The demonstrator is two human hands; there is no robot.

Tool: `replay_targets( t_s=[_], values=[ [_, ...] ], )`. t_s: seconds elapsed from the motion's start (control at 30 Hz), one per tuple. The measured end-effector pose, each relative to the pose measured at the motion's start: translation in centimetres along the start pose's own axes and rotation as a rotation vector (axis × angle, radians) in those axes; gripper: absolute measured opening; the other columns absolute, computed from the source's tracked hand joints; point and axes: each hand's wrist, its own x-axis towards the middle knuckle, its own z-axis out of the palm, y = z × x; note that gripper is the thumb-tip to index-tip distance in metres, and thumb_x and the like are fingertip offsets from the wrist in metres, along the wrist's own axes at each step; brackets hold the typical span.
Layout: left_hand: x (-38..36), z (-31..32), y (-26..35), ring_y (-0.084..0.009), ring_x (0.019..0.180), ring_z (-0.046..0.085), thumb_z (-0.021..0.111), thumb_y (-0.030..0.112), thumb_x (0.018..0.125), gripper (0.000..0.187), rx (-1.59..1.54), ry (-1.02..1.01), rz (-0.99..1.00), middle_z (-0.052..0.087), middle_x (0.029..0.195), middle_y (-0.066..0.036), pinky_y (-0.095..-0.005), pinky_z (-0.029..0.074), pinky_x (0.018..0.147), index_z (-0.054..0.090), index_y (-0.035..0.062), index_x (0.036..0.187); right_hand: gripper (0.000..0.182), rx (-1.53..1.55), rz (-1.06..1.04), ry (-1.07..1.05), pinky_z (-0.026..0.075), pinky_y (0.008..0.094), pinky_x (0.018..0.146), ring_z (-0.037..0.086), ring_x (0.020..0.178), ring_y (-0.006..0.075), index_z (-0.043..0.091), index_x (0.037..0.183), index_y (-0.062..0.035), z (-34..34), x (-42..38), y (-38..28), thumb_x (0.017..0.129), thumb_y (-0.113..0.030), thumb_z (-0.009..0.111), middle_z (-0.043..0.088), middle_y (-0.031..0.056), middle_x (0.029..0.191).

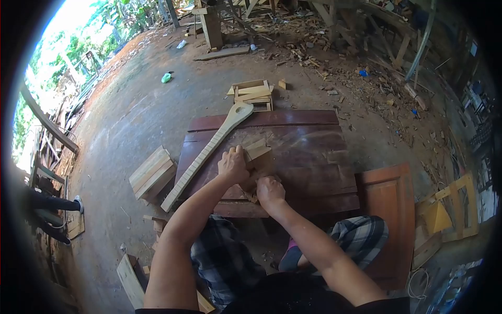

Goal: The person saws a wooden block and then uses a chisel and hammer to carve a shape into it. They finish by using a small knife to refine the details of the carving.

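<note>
On a dark reddish-brown wooden panel (pixel 314 157) in front of my knees lies a small light-brown wooden block (pixel 260 158). My left hand (pixel 234 165) is closed on the left side of this block. At its near end my right hand (pixel 271 191) forms a fist; whatever is inside it, if anything, is hidden. Small bits of wood show between the two hands. Left of them, a long pale wooden piece (pixel 209 149) with evenly spaced marks and a holed, rounded end lies diagonally across the panel.
Stacked wooden blocks (pixel 153 175) stand left of the panel, and a small wooden frame (pixel 252 94) lies behind it. An orange-brown door panel (pixel 389 220) is at the right. Wood scraps (pixel 308 49) litter the ground. A person's leg (pixel 57 203) shows at far left.
</note>
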Motion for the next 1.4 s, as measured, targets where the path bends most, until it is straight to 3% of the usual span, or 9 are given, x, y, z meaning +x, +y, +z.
replay_targets(
  t_s=[0.07, 0.13, 0.33, 0.47, 0.67, 0.87, 1.03, 1.27, 1.4],
  values=[
    [-0.3, -0.3, 0.1, -0.0393, 0.114, 0.053, 0.081, 0.026, 0.064, 0.067, 0.003, 0.000, -0.016, 0.056, 0.122, -0.018, -0.0439, 0.047, 0.095, 0.048, 0.0041, 0.118, 0.030, 0.027, -0.054, -0.013, 0.059, 0.0404, 0.066, 0.071, 0.082, 0.0341, 0.067, 0.086, 0.0013, -1.4, -1.6, -0.2, 0.097, -0.020, 0.049, 0.067, 0.0247, 0.092],
    [-0.2, -0.8, 0.4, -0.0388, 0.115, 0.053, 0.080, 0.024, 0.064, 0.065, -0.059, -0.012, -0.095, 0.056, 0.123, -0.017, -0.0433, 0.047, 0.096, 0.048, 0.0051, 0.119, 0.024, -0.031, 0.083, -0.008, 0.058, 0.0429, 0.067, 0.070, 0.079, 0.0352, 0.061, 0.092, 0.0009, -3.7, -3.4, -1.0, 0.095, -0.022, 0.053, 0.067, 0.0227, 0.085],
    [0.1, -0.6, -0.1, -0.0384, 0.114, 0.054, 0.077, 0.018, 0.064, 0.065, -0.059, -0.007, -0.039, 0.056, 0.122, -0.015, -0.0446, 0.051, 0.091, 0.048, 0.0092, 0.122, 0.026, 0.032, 0.039, -0.016, 0.057, 0.0466, 0.073, 0.069, 0.086, 0.0380, 0.056, 0.104, -0.0020, 0.5, 1.1, 0.1, 0.097, -0.026, 0.052, 0.067, 0.0195, 0.086],
    [0.2, -1.4, -0.1, -0.0402, 0.115, 0.053, 0.078, 0.019, 0.063, 0.069, -0.093, -0.041, -0.072, 0.055, 0.125, -0.016, -0.0449, 0.051, 0.093, 0.048, 0.0107, 0.125, 0.025, 0.009, -0.077, -0.041, 0.057, 0.0476, 0.074, 0.069, 0.087, 0.0379, 0.056, 0.105, -0.0023, -0.2, 0.3, -0.1, 0.098, -0.026, 0.050, 0.067, 0.0202, 0.088],
    [1.0, -1.1, -0.7, -0.0419, 0.112, 0.055, 0.078, 0.023, 0.064, 0.066, -0.115, -0.063, -0.074, 0.057, 0.122, -0.017, -0.0448, 0.051, 0.091, 0.049, 0.0098, 0.122, 0.022, -0.053, 0.084, -0.107, 0.056, 0.0477, 0.073, 0.068, 0.084, 0.0390, 0.059, 0.098, -0.0006, -3.2, -0.5, -1.1, 0.097, -0.020, 0.050, 0.067, 0.0232, 0.089],
    [0.0, -1.5, -0.6, -0.0408, 0.114, 0.054, 0.078, 0.021, 0.065, 0.065, -0.121, -0.033, -0.057, 0.056, 0.122, -0.016, -0.0452, 0.051, 0.092, 0.050, 0.0100, 0.122, 0.029, -0.058, -0.114, -0.106, 0.056, 0.0492, 0.073, 0.068, 0.084, 0.0397, 0.056, 0.102, -0.0003, 0.5, 2.2, -0.1, 0.099, -0.027, 0.046, 0.068, 0.0224, 0.086],
    [0.0, -1.7, -0.6, -0.0410, 0.112, 0.055, 0.079, 0.026, 0.066, 0.064, -0.089, -0.053, -0.101, 0.056, 0.121, -0.017, -0.0457, 0.051, 0.090, 0.050, 0.0104, 0.121, 0.029, -0.086, 0.031, -0.112, 0.055, 0.0507, 0.073, 0.068, 0.086, 0.0409, 0.057, 0.101, 0.0000, -4.2, -2.5, -1.7, 0.098, -0.027, 0.047, 0.067, 0.0239, 0.087],
    [-0.1, -0.9, -0.6, -0.0396, 0.110, 0.056, 0.081, 0.025, 0.062, 0.067, -0.056, -0.026, -0.043, 0.057, 0.118, -0.016, -0.0452, 0.051, 0.089, 0.050, 0.0096, 0.119, 0.027, 0.072, -0.045, -0.080, 0.055, 0.0515, 0.073, 0.068, 0.084, 0.0422, 0.052, 0.103, -0.0001, 0.2, 1.5, 0.4, 0.098, -0.026, 0.049, 0.067, 0.0255, 0.086],
    [-0.1, -1.0, -0.6, -0.0390, 0.110, 0.056, 0.081, 0.022, 0.060, 0.068, -0.076, -0.019, -0.053, 0.058, 0.118, -0.016, -0.0445, 0.052, 0.089, 0.050, 0.0091, 0.118, 0.026, 0.055, 0.050, -0.127, 0.055, 0.0510, 0.073, 0.068, 0.084, 0.0420, 0.053, 0.102, -0.0003, -4.0, -1.8, -0.8, 0.098, -0.026, 0.050, 0.068, 0.0248, 0.085]
  ],
)
